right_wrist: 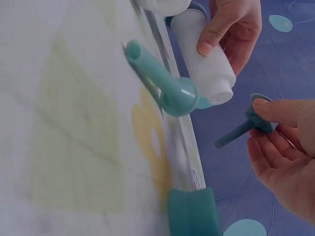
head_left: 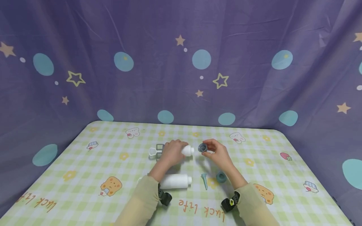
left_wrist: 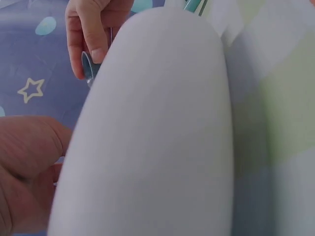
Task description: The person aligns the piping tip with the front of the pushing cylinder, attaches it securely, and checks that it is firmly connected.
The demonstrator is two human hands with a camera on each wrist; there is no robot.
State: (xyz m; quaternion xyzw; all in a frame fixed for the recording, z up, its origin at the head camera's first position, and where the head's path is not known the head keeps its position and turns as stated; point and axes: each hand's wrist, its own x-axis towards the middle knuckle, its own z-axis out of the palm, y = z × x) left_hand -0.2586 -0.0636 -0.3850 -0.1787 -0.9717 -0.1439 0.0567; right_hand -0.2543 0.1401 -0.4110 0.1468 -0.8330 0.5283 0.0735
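Note:
My left hand point(head_left: 173, 153) grips a white bottle point(head_left: 188, 151) lying sideways, its neck pointing right. Just right of that neck, my right hand point(head_left: 218, 153) pinches a grey-blue screw cap point(head_left: 202, 147) between thumb and fingers. In the right wrist view a dark blue-green nozzle point(right_wrist: 235, 133) sticks out of the held piece toward the bottle; cap and bottle are apart. A second white bottle point(head_left: 176, 181) lies nearer on the table and fills much of the left wrist view. To its right are a teal nozzle point(head_left: 204, 181) and a teal ring-shaped cap point(head_left: 221, 177).
Left of my left hand, a white loop-shaped part point(head_left: 152, 152) and a grey frame-like part point(head_left: 160, 147) show, partly hidden. A checked cloth point(head_left: 124, 175) covers the table. Behind its far edge hangs a purple curtain point(head_left: 158, 91).

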